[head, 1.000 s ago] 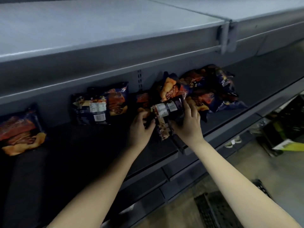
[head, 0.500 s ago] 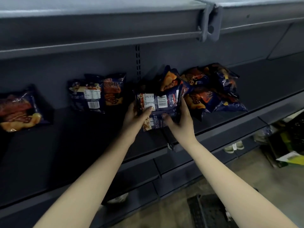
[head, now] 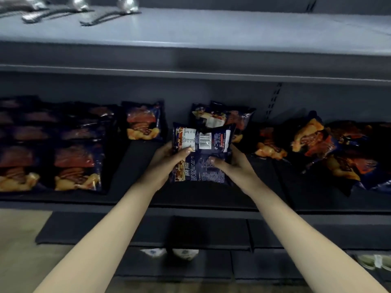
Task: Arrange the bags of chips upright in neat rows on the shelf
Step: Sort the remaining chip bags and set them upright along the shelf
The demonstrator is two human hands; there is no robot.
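Note:
A dark blue bag of chips (head: pixel 202 152) is held upright in mid-frame, its back with barcode and labels facing me. My left hand (head: pixel 167 163) grips its left edge and my right hand (head: pixel 232 166) grips its right edge, just above the dark shelf (head: pixel 137 166). Behind it two bags (head: pixel 228 117) stand against the back wall. One upright bag (head: pixel 143 121) stands to the left. Neat rows of several bags (head: pixel 50 144) fill the far left. A loose heap of bags (head: pixel 317 149) lies at the right.
An upper grey shelf (head: pixel 190 37) overhangs, with shiny metal objects (head: pixel 78 9) at its back left. Lower dark shelves (head: pixel 190 231) sit beneath, with pale items (head: pixel 169 252) under them. Tan floor (head: pixel 19 240) shows at lower left.
The view has swung left, bringing the far-left rows into sight. The bag held in both hands went from crumpled and tilted to upright and flat, and now sits left of the heap.

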